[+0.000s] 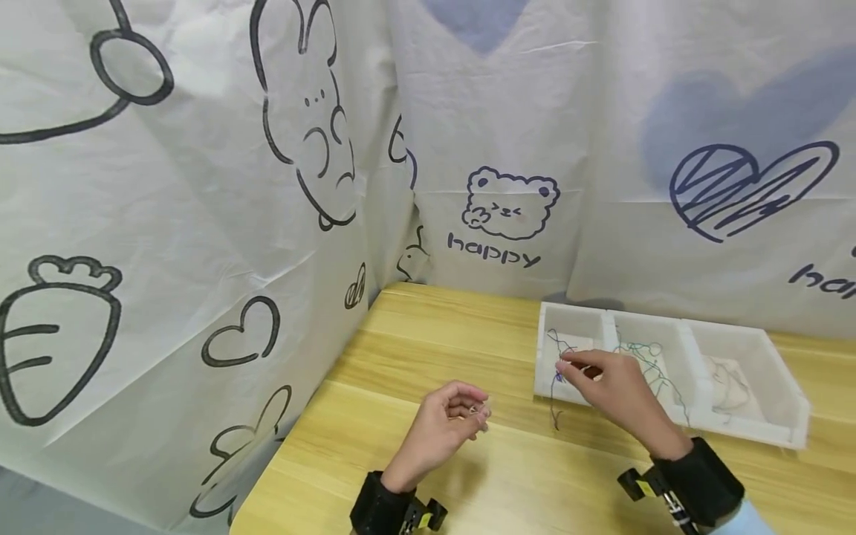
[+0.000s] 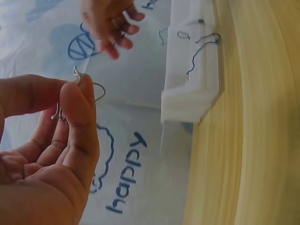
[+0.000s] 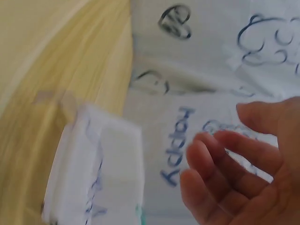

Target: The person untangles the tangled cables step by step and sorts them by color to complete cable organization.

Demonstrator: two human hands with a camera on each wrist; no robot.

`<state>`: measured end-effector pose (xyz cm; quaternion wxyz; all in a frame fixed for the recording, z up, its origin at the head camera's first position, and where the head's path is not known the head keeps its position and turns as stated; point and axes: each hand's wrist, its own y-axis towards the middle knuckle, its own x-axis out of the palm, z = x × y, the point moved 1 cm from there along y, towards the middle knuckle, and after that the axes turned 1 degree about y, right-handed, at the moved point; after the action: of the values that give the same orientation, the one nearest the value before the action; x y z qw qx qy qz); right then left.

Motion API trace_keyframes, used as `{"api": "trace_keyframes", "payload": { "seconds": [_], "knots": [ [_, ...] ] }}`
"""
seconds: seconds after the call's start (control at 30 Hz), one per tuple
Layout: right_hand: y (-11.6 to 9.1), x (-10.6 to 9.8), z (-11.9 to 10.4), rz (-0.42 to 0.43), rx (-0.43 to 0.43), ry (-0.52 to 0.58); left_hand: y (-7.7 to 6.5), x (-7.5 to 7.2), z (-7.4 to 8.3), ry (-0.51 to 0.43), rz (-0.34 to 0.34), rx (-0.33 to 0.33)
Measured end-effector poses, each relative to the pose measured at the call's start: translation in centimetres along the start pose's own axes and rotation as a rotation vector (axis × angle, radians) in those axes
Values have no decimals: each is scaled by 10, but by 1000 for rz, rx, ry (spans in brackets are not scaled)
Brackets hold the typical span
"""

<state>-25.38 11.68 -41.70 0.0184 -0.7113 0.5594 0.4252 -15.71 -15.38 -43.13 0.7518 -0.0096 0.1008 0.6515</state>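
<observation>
My left hand (image 1: 444,423) is raised over the table, pinching a small bent piece of silvery wire (image 2: 100,92) between thumb and fingertips. A thin loop and curled ends stick out of the pinch; the fingers hide the rest. Above the left compartment of a white tray (image 1: 695,422) hovers my right hand (image 1: 615,383), its fingers loosely bent. In the right wrist view a gap shows between thumb and fingers, with nothing held. Dark blue wire or thread (image 1: 554,416) lies in that compartment and hangs over the front rim, close beneath the right hand.
Tangled green strands (image 1: 658,364) lie in the tray's middle compartment, pale strands (image 1: 732,379) in the right one. The tray stands on a wooden table (image 1: 428,338). White cloth (image 1: 468,134) with drawn hearts and animals encloses the back and left sides.
</observation>
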Motion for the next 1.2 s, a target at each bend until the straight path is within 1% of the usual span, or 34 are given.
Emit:
{"api": "trace_keyframes", "payload": {
  "seconds": [0.13, 0.23, 0.33, 0.4, 0.5, 0.63, 0.73, 0.83, 0.9, 0.97, 1.03, 1.1, 1.2],
  "knots": [
    [-7, 4, -24, -38, -110, 43, 4, 13, 3, -21, -38, 36],
    [-12, 8, -37, -66, -202, 115, 7, 24, 6, -22, -71, 83],
    [-16, 10, -46, -129, -263, 193, 10, 34, 8, -22, -99, 117],
    [-19, 11, -48, -176, -275, 231, 10, 38, 9, -23, -107, 124],
    [-24, 11, -48, -217, -272, 253, 11, 44, 9, -17, -109, 120],
    [-31, 8, -44, -242, -256, 252, 9, 49, 8, 14, -117, 106],
    [-36, 4, -41, -245, -264, 252, 7, 51, 7, 58, -121, 105],
    [-40, -5, -39, -219, -274, 236, 8, 52, 8, 104, -121, 112],
    [-41, -15, -36, -177, -280, 222, 10, 52, 8, 127, -119, 121],
    [-43, -27, -32, -110, -268, 187, 12, 50, 8, 139, -111, 129],
    [-46, -42, -25, -25, -233, 146, 12, 47, 8, 146, -98, 132],
    [-50, -59, -16, 68, -163, 92, 11, 41, 7, 157, -89, 124],
    [-56, -85, 2, 175, 30, 35, 7, 29, 5, 168, -84, 108]
  ]
}}
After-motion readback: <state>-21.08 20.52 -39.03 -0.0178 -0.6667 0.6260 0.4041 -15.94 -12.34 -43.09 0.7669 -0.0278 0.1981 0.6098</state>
